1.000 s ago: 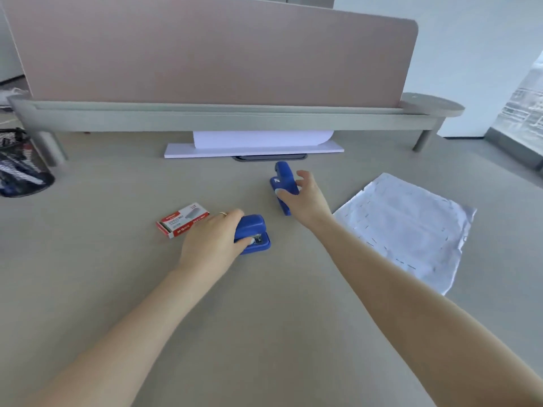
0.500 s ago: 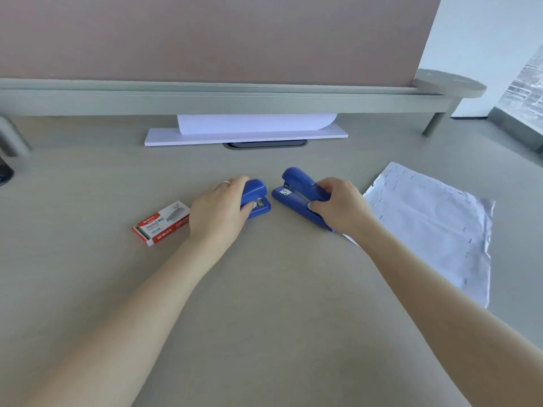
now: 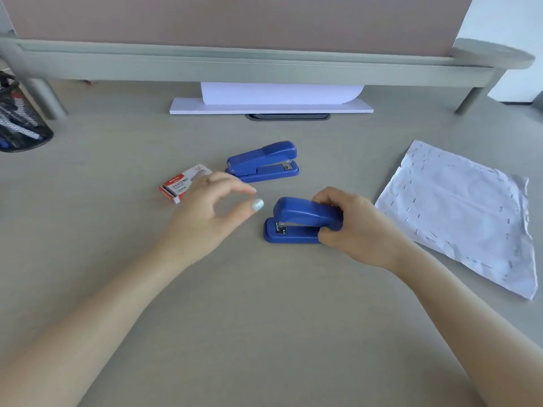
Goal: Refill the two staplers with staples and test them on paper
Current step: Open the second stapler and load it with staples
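near stapler gripped by right hand fingers, left hand loosely spread (empty)

I'm seeing a beige surface lying under even daylight; a pinkish partition panel is standing on a grey rail; white wall showing right.

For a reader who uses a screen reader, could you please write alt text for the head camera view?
A person's right hand grips the near blue stapler on a desk, while the empty left hand hovers open beside it. A second blue stapler, a staple box and stapled paper lie around them.
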Available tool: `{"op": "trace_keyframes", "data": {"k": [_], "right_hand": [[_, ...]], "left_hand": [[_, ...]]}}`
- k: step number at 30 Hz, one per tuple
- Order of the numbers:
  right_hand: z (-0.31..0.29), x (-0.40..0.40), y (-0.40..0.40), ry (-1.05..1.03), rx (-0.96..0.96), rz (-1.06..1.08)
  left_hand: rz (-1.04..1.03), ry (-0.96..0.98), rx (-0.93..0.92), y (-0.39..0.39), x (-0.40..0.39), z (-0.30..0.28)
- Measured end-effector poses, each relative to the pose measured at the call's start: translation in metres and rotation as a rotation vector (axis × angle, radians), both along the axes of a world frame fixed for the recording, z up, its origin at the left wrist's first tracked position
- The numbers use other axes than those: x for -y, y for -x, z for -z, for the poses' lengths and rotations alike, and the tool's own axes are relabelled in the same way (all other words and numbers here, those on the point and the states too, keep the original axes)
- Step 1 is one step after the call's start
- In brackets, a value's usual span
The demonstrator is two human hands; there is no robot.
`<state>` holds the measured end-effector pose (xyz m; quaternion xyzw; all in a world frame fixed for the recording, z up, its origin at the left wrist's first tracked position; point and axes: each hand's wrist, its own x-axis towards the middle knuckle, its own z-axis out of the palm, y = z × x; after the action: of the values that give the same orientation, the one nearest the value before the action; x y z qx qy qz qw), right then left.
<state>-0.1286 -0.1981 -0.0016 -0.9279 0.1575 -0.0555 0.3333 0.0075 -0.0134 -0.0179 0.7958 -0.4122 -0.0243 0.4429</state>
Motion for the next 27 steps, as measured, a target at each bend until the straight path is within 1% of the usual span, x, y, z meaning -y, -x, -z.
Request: {"op": "trace_keyframes", "data": {"k": [2, 4, 7, 9, 13, 16, 19, 23, 24, 27], "right_hand": [[0.002, -0.007, -0.004, 0.001, 0.002, -0.032], [0.003, -0.015, -0.007, -0.004, 0.006, -0.066], [0.005, -0.024, -0.007, -0.006, 0.017, -0.068], [0.006, -0.028, -0.007, 0.028, 0.041, -0.055], [0.011, -0.045, -0.007, 0.167, 0.141, -0.005], [0.015, -0.057, -0.014, 0.170, 0.228, 0.023], [0.015, -0.057, -0.017, 0.061, 0.302, 0.040], [0.004, -0.052, -0.012, -0.341, 0.425, 0.082], [0.002, -0.050, -0.011, -0.398, 0.464, 0.091], [0.001, -0.048, -0.010, -0.471, 0.518, 0.116]], "left_hand": [[0.016, -0.144, 0.004, 0.008, -0.013, 0.007], [0.013, -0.195, -0.030, 0.014, -0.013, 0.013], [0.001, -0.144, -0.114, 0.021, -0.006, 0.017], [-0.026, -0.130, -0.148, 0.023, -0.002, 0.021], [-0.073, -0.116, -0.175, 0.025, 0.001, 0.021], [-0.040, -0.071, -0.229, 0.024, 0.000, 0.020], [-0.043, -0.050, -0.276, 0.025, 0.001, 0.019], [-0.052, -0.026, -0.241, 0.028, 0.001, 0.017], [-0.053, -0.027, -0.239, 0.028, 0.001, 0.016], [-0.047, -0.036, -0.261, 0.030, 0.000, 0.015]]}}
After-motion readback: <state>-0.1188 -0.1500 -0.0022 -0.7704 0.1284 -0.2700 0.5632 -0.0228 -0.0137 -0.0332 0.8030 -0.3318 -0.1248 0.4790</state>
